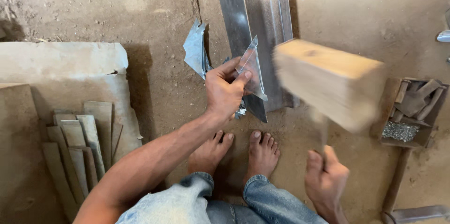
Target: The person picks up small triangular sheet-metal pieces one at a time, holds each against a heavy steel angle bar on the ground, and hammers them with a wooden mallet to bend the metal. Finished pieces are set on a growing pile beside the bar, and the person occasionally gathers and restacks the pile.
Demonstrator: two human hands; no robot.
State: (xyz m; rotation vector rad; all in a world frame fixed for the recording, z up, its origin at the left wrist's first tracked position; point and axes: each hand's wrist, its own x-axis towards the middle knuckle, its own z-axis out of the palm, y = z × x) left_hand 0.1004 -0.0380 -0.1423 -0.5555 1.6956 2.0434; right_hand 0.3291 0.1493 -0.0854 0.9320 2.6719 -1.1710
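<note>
My left hand (pixel 225 90) grips a thin folded sheet-metal piece (pixel 251 67), holding it against a long steel rail (pixel 248 22) that lies on the dirt floor. My right hand (pixel 326 179) is closed on the thin handle of a wooden mallet (pixel 330 81). The mallet's big block head is blurred, raised above and to the right of the metal piece. Another bent metal piece (pixel 195 48) lies just left of my left hand. My bare feet (pixel 236 153) rest on the ground below the rail's end.
Several flat metal strips (pixel 77 151) are stacked at the lower left on a pale sheet (pixel 61 62). A small wooden box (pixel 410 111) with tools and small metal bits sits at the right. A tool handle (pixel 396 182) lies below it.
</note>
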